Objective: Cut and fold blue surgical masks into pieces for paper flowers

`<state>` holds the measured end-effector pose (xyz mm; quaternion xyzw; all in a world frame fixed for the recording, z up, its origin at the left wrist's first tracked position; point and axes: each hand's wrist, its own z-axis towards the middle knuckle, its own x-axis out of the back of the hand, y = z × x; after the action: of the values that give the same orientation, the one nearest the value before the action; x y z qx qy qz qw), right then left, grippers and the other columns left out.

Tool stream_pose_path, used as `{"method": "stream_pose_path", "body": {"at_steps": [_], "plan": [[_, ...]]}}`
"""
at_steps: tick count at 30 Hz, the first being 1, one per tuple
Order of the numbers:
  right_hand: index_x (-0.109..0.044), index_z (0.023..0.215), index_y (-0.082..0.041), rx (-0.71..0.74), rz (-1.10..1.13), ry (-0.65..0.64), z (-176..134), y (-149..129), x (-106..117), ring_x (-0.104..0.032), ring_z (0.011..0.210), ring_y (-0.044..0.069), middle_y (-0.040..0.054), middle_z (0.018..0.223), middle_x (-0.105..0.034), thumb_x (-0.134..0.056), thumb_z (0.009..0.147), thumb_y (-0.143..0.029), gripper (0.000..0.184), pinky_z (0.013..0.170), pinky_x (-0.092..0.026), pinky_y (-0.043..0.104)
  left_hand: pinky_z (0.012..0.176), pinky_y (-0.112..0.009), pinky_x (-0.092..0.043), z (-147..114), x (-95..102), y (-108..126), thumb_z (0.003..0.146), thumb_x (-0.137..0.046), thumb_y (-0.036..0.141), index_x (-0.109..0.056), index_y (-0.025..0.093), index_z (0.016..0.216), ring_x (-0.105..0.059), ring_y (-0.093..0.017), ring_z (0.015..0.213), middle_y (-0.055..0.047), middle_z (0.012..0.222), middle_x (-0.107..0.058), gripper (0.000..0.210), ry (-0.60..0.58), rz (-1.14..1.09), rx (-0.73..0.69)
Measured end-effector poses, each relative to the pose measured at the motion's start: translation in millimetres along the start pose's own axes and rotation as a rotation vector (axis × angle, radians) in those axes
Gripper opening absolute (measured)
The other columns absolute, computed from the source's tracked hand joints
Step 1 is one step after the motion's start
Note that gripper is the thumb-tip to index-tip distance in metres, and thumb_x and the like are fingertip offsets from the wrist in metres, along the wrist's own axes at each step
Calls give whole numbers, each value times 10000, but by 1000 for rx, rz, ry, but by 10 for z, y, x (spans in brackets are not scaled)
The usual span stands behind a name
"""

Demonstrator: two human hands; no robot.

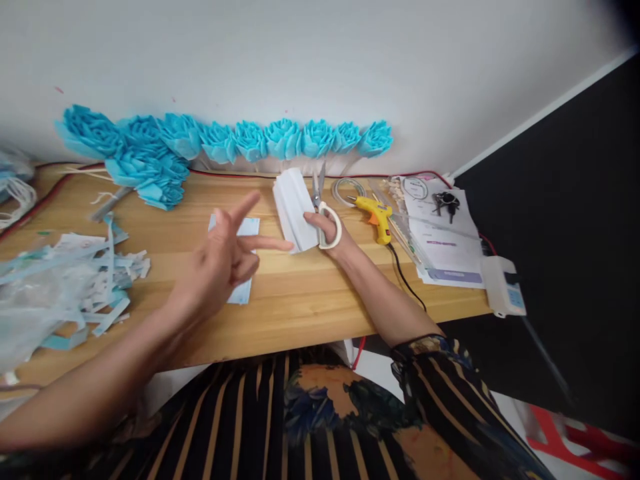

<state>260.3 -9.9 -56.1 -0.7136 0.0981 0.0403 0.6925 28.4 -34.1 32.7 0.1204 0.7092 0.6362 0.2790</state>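
- A wooden desk (300, 307) stands against a pale wall (320, 60), a dark surface (565, 233) rising past its right end.
- Blue flowers (250, 140) line the desk's back edge, with more bunched toward the back left corner.
- Cut scraps (113, 283) and filmy plastic (40, 293) heap at the left end; a yellow glue gun (379, 217) lies right of centre, near papers (445, 237) topped with keys (447, 200). A white box (500, 287) sits at the front right corner.
- The left hand (223, 257) is spread above the desk, two fingers stretched apart and the others curled, with nothing seen in its grasp. Beneath it a light-blue sheet (249, 227) lies flat.
- The right hand (333, 237) pinches folded white sheets (293, 207) under its thumb, midway along the desk. White-handled scissors (317, 199) are at the same hand, blades slightly apart and pointing toward the back edge.
- Whether the left hand's lower fingertip touches the white sheets cannot be told, nor how the scissors' handle sits around the right hand, whose other fingers are hidden.
- White cords (17, 193) are cut off at the frame's left; a red object (550, 430) at lower right is blurred.
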Motion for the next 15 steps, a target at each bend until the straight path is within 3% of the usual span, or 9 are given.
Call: {"method": "stream_pose_path", "body": {"at_steps": [2, 5, 11, 15], "plan": [[-610, 1049, -219, 23, 19, 51, -9, -29, -54, -630, 752, 182, -5, 867, -679, -769, 702, -436, 439, 696, -525, 319, 383, -248, -121, 112, 140, -10, 984, -234, 648, -321, 248, 1546, -162, -39, 354, -129, 908, -748, 695, 136, -65, -23], [-617, 1040, -221, 61, -4, 69, -43, -118, -174, -623, 767, 177, -5, 885, -672, -771, 697, -411, 421, 682, -516, 302, 392, -237, -140, 194, 280, -31, 1011, -164, 597, -312, 243, 1544, -174, -42, 352, -128, 923, -752, 656, 238, -129, 15], [-651, 980, -205, 87, -34, 19, -124, -488, -578, -642, 720, 181, 4, 801, -672, -764, 702, -407, 362, 609, -528, 297, 387, -226, -149, 210, 431, -105, 1020, -159, 576, -312, 183, 1518, -171, -45, 355, -154, 955, -752, 653, 310, -239, 131], [-659, 1031, -200, 158, 4, -9, -95, -740, -919, -699, 869, 248, 41, 849, -705, -729, 712, -473, 426, 686, -589, 359, 390, -248, -152, 225, 467, -113, 979, -209, 662, -299, 196, 1529, -173, -49, 356, -160, 940, -750, 727, 329, -366, 114]]}}
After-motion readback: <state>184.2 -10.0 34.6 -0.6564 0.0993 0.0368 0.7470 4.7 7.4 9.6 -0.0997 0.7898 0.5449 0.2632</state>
